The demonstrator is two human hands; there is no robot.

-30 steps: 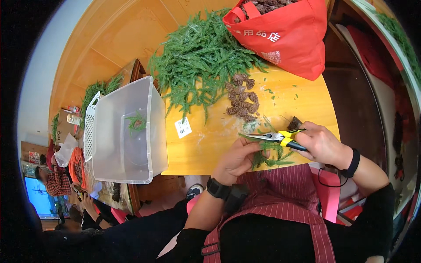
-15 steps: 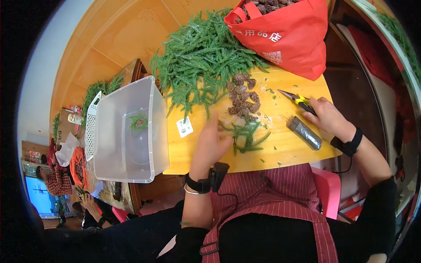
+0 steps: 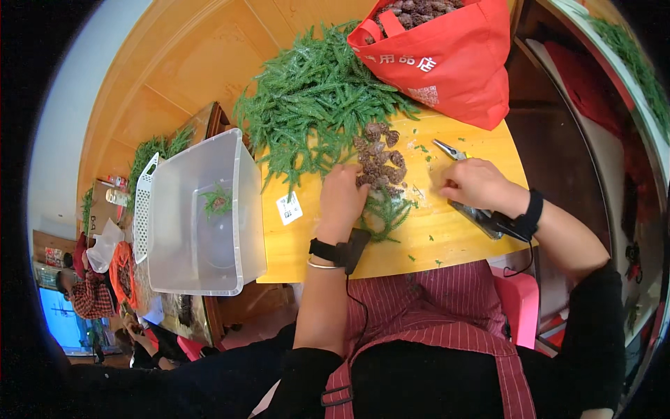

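Two hands are over our yellow wooden desk (image 3: 460,237). Our left hand (image 3: 343,199) lies palm down, fingers loosely curled into the heap of small brown pine cones (image 3: 377,157), with a cut green fir sprig (image 3: 388,213) just beside it; we cannot tell whether it grips anything. Our right hand (image 3: 474,185) is closed over the yellow-handled metal pliers (image 3: 447,149). A clear plastic bin (image 3: 202,216) sits left; a red fabric bag (image 3: 447,59) stands beyond.

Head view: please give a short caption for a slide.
Left hand reaches into brown cones beside green sprigs; right hand rests near cutters.
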